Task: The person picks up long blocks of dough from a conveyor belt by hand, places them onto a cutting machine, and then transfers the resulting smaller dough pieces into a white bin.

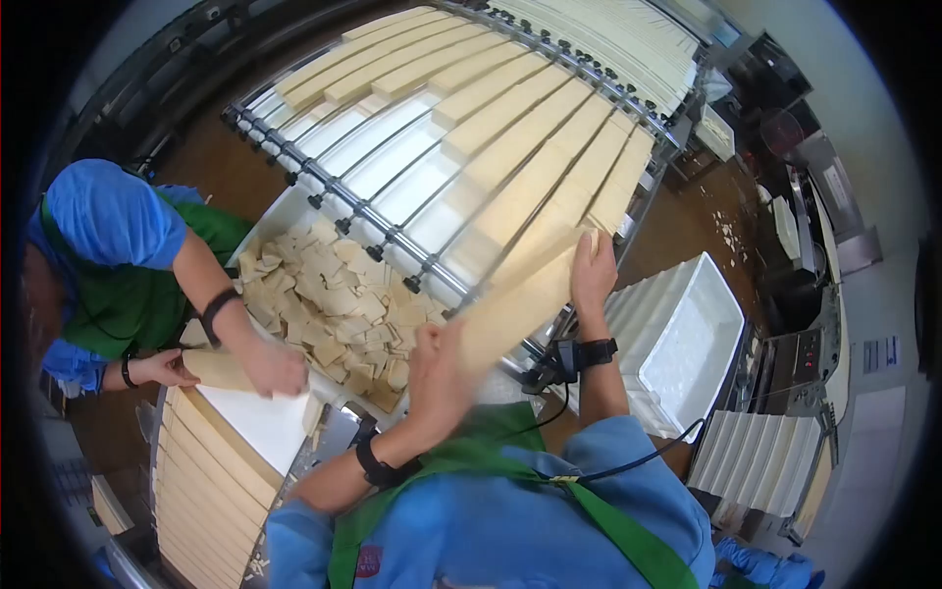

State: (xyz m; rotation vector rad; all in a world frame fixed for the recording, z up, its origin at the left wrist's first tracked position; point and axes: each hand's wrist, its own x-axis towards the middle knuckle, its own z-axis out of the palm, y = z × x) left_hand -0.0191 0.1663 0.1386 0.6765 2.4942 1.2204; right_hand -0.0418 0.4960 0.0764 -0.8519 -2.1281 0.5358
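Note:
I hold a long pale slab [520, 299] between both hands, tilted up toward the upper right. My left hand [432, 378] grips its near end, blurred. My right hand [592, 273] grips its far end, close to the lower edge of the roller conveyor [392, 240]. Several more long pale slabs [530, 147] lie in lanes on that conveyor.
A white bin of broken pale pieces [334, 304] sits below the conveyor. A co-worker in blue and green at left holds a slab [221, 371] over a white board [260, 422]. Stacked slabs [201, 471] lie lower left. An empty white tub [687, 339] stands right.

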